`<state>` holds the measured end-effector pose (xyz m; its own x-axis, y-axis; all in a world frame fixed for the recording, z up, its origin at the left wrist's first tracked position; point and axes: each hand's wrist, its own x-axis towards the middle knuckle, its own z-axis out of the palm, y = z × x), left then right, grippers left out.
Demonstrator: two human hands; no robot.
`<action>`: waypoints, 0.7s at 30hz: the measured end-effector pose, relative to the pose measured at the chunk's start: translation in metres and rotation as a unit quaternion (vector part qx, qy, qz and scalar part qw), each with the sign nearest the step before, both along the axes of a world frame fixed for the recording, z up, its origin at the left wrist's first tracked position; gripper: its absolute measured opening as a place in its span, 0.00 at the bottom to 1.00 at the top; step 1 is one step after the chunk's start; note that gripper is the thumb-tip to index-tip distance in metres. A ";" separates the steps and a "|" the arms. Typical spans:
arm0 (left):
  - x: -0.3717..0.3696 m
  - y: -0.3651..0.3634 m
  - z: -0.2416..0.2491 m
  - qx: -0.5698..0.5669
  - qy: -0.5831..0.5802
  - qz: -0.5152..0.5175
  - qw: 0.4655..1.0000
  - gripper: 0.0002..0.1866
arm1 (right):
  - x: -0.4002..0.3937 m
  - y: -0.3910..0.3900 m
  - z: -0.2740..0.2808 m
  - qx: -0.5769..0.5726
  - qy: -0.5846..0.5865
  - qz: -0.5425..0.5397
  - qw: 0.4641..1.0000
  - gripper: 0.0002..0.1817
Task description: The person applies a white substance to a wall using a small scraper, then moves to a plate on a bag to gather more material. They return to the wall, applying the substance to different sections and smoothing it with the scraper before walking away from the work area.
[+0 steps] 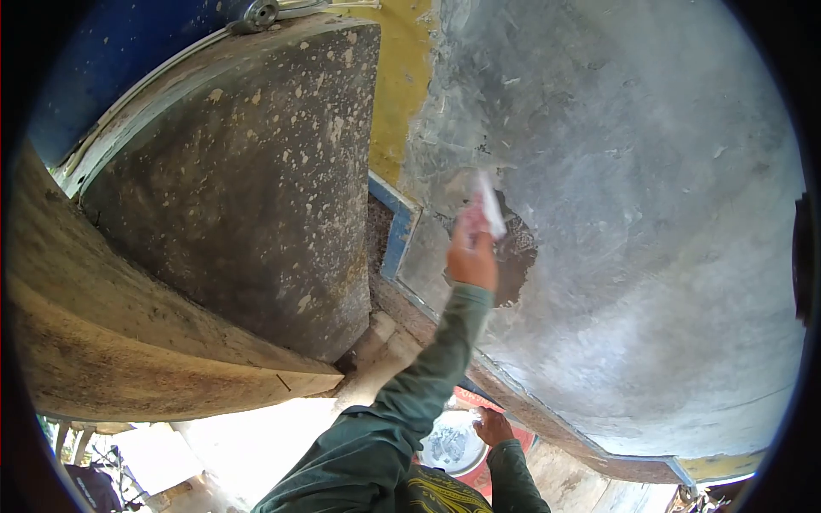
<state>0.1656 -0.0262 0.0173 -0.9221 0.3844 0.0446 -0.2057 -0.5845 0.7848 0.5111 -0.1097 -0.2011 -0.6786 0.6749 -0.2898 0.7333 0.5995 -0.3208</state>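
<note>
- In the head view, the left hand [474, 256] is up at the grey wall [633, 214], fingers closed around a pale, flat tool [490, 207]; motion blur hides the exact grip and whether the tool's edge touches the surface.
- The tool is beside a dark, bare-looking patch [516, 261] with a ragged outline.
- Wide, open wall surface lies to the right of the left hand. On its other side, the angled blue trim [398, 235] and the yellow strip [400, 85] are nearer, with the speckled dark slab [248, 188] beyond them.
- Below, a narrow ledge [547, 402] slants along the wall's lower edge, and the left sleeve [423, 376] crosses near it.
- The red surface [475, 398] behind the tub carries pale capital letters, partly covered and too unclear to read with certainty.
- Yellow print [445, 494] shows on the person's shirt; its wording cannot be made out.
- The round, pale-rimmed tub [453, 468] sits low, in front of the person, with whitish-grey material [451, 441] inside.
- The right hand [493, 426] is at the tub's rim, its fingers bent over the edge; how tightly they close cannot be told.
</note>
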 end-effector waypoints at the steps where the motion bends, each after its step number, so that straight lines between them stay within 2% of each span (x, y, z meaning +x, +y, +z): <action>1: -0.020 -0.011 0.007 0.030 -0.072 0.013 0.997 0.25 | -0.003 0.000 0.004 0.006 0.006 -0.003 1.000 0.19; 3: -0.073 -0.008 -0.028 -0.040 -0.024 0.105 0.993 0.22 | -0.009 0.003 0.013 0.008 0.010 -0.004 1.000 0.20; 5: -0.122 0.008 -0.075 -0.098 0.005 0.158 0.982 0.18 | -0.013 0.005 0.015 0.011 0.016 -0.002 1.000 0.20; 6: -0.133 0.016 -0.083 -0.097 0.006 0.159 0.983 0.18 | -0.014 0.006 0.015 0.011 0.008 0.001 1.000 0.21; 8: -0.148 0.026 -0.090 -0.111 0.056 0.178 0.976 0.15 | -0.016 0.009 0.012 0.013 -0.001 0.007 1.000 0.21; 9: -0.148 0.031 -0.088 -0.188 0.068 0.191 0.961 0.14 | -0.016 0.009 0.010 0.011 0.002 0.012 1.000 0.22; 12: -0.136 0.032 -0.066 -0.234 0.103 0.191 0.948 0.14 | -0.020 0.006 0.008 0.002 0.000 0.014 1.000 0.22; 14: -0.133 0.035 -0.067 -0.218 0.096 0.186 0.953 0.14 | -0.024 0.006 0.007 -0.004 -0.003 0.011 1.000 0.23; 16: -0.114 0.028 -0.047 -0.185 0.061 0.126 0.973 0.14 | -0.029 0.008 0.002 0.000 0.005 0.032 0.999 0.24; 19: -0.071 0.015 -0.022 -0.171 0.104 0.110 0.974 0.14 | -0.045 0.013 0.000 0.032 0.013 0.067 0.997 0.25; 21: -0.054 0.008 -0.014 -0.058 0.158 0.043 0.985 0.23 | -0.061 0.017 0.004 0.071 0.010 0.092 0.993 0.25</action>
<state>0.1120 -0.0184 0.0029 -0.8990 0.3243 0.2941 0.1057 -0.4912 0.8646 0.4504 -0.0930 -0.1968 -0.7988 0.5722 -0.1858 0.6016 0.7633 -0.2357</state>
